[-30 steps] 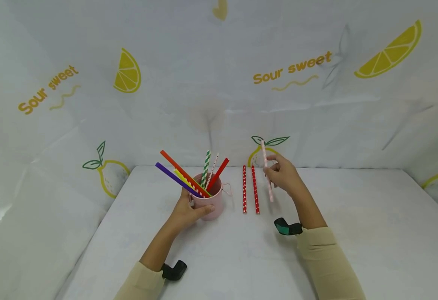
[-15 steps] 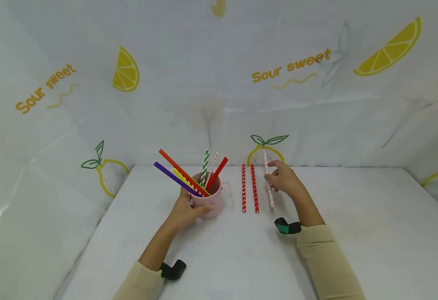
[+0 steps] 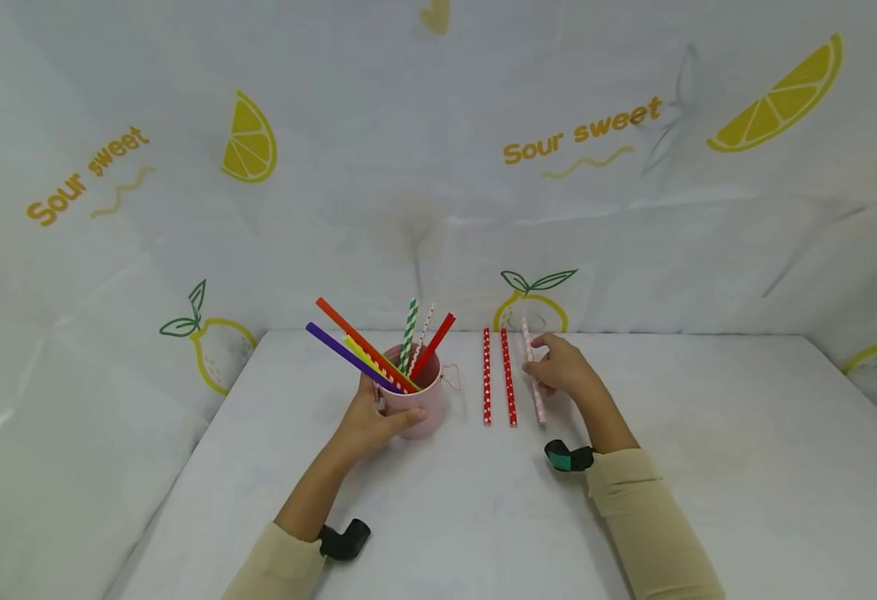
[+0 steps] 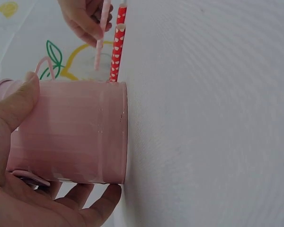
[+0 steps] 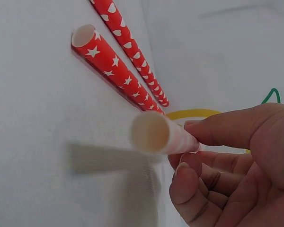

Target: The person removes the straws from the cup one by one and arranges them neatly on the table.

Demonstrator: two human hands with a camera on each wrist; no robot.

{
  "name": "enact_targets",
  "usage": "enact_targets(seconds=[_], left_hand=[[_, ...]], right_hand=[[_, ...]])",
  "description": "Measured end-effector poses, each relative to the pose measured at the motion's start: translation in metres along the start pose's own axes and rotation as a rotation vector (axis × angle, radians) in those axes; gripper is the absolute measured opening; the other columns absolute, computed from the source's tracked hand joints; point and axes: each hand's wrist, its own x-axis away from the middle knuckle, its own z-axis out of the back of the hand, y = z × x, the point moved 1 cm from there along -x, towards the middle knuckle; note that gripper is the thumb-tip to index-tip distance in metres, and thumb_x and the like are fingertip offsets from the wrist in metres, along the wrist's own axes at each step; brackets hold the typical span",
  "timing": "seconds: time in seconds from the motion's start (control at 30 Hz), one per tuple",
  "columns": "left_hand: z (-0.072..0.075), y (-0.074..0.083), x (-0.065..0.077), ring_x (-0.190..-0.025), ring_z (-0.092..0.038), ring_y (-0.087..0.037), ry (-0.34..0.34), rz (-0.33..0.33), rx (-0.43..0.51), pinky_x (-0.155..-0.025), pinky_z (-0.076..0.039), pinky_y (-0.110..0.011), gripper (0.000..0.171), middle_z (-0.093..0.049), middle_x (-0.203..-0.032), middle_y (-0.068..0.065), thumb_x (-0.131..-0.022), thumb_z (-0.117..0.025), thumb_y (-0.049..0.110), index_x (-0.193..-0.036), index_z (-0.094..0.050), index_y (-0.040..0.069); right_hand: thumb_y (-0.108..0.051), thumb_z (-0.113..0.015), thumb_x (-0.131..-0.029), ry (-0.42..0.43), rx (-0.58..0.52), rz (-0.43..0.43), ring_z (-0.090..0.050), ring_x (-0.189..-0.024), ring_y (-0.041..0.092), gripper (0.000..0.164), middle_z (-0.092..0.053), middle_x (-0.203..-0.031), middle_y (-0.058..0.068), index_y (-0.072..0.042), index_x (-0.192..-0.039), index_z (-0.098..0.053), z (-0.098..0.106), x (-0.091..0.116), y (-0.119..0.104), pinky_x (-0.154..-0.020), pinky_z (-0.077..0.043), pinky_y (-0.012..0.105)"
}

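Observation:
A pink metal cup [image 3: 418, 412] stands on the table, and my left hand [image 3: 367, 429] grips it round its left side, thumb across the front. Out of the cup lean several straws: a purple straw [image 3: 344, 352], an orange straw [image 3: 348, 327], a green-striped straw [image 3: 408, 329] and a red straw [image 3: 438, 340] among them. My right hand [image 3: 568, 367] pinches a pale pink patterned straw [image 5: 180, 139] between thumb and fingers. In the right wrist view its near end points at the camera, with a shadow on the table below it.
To the left of the pink straw lie a red straw with white stars [image 5: 114, 66] and a red straw with white hearts [image 5: 128, 45], side by side. A white lemon-print cloth [image 3: 378, 208] rises behind the white table [image 3: 438, 517].
My right hand has lowered the pink straw toward the table and brought it slightly left, near the two red straws. My left hand keeps its grip on the cup.

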Motion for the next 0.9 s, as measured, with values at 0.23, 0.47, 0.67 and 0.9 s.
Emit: enact_targets(seconds=[0.23,0.47,0.67,0.9], left_hand=[[0.000,-0.001,-0.002,-0.147,-0.027,-0.035,0.001,0.008,-0.003,-0.101,-0.038,-0.064,0.100,-0.031,-0.159,-0.005,-0.080,-0.086,0.024,-0.156,-0.021,0.033],[0.000,0.000,-0.001,-0.146,-0.028,-0.032,0.004,0.011,-0.002,-0.101,-0.040,-0.062,0.101,-0.033,-0.158,-0.002,-0.079,-0.087,0.022,-0.155,-0.022,0.037],[0.001,-0.002,-0.003,-0.146,-0.028,-0.035,-0.001,-0.005,0.000,-0.100,-0.041,-0.063,0.101,-0.032,-0.158,-0.005,-0.080,-0.086,0.022,-0.156,-0.021,0.033],[0.000,-0.002,-0.002,-0.145,-0.029,-0.032,-0.001,0.005,0.009,-0.100,-0.042,-0.061,0.102,-0.033,-0.157,-0.003,-0.079,-0.087,0.022,-0.156,-0.022,0.035]], right_hand=[[-0.017,-0.065,-0.097,-0.009,0.036,-0.073,-0.060,-0.061,0.019,0.051,-0.058,-0.092,0.016,-0.001,-0.140,-0.044,-0.004,-0.003,0.000,-0.056,-0.053,0.028],[-0.017,-0.064,-0.096,-0.010,0.066,-0.102,-0.060,-0.062,0.019,0.051,-0.058,-0.096,0.018,0.001,-0.139,-0.045,-0.007,-0.005,0.003,-0.055,-0.053,0.027],[-0.017,-0.063,-0.095,0.001,0.077,-0.109,-0.060,-0.064,0.019,0.049,-0.058,-0.104,0.020,0.001,-0.138,-0.047,-0.010,-0.007,0.004,-0.055,-0.053,0.027],[-0.018,-0.064,-0.095,0.005,0.089,-0.106,-0.061,-0.062,0.018,0.049,-0.058,-0.108,0.021,0.002,-0.137,-0.048,-0.011,-0.009,0.005,-0.054,-0.053,0.026]])
